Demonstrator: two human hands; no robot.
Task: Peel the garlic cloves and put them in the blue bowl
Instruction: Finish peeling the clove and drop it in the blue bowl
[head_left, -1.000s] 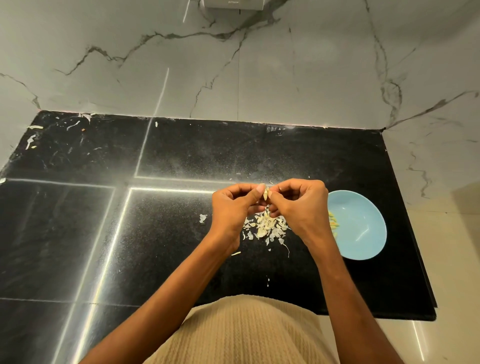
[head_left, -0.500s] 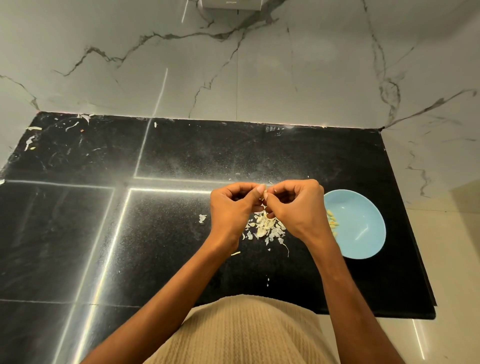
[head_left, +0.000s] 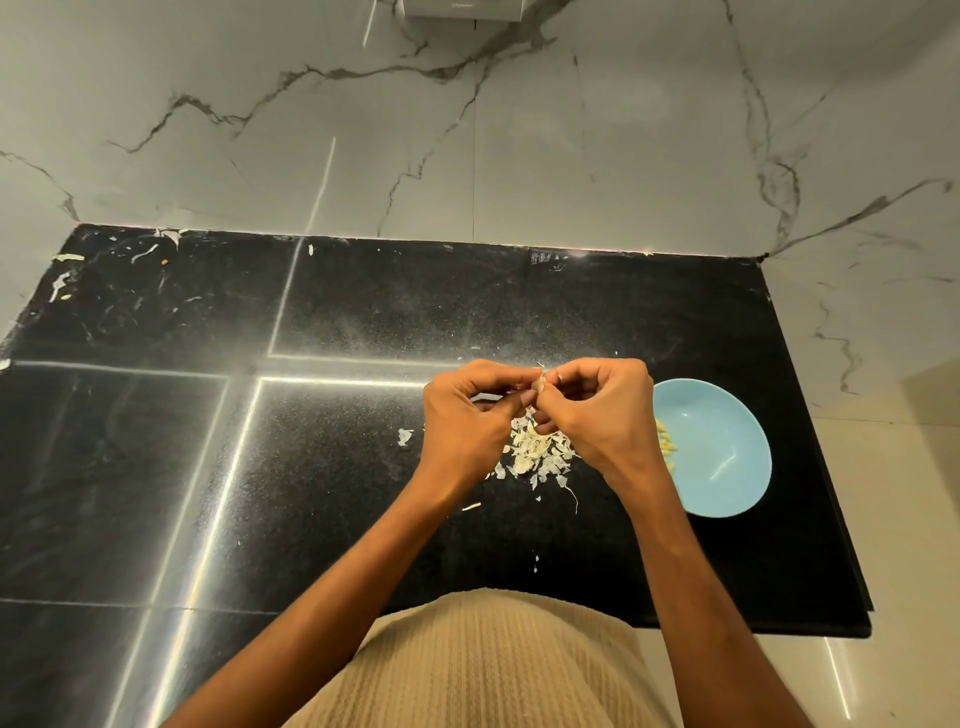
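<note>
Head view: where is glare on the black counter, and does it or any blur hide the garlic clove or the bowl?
Head view: bright streaks of glare cross the black counter, mostly left of the hands. None falls on the garlic clove, pinched between the left hand and right hand; it is small but sharp. The blue bowl shows one small highlight. Wide-angle distortion bends the counter edges.
</note>
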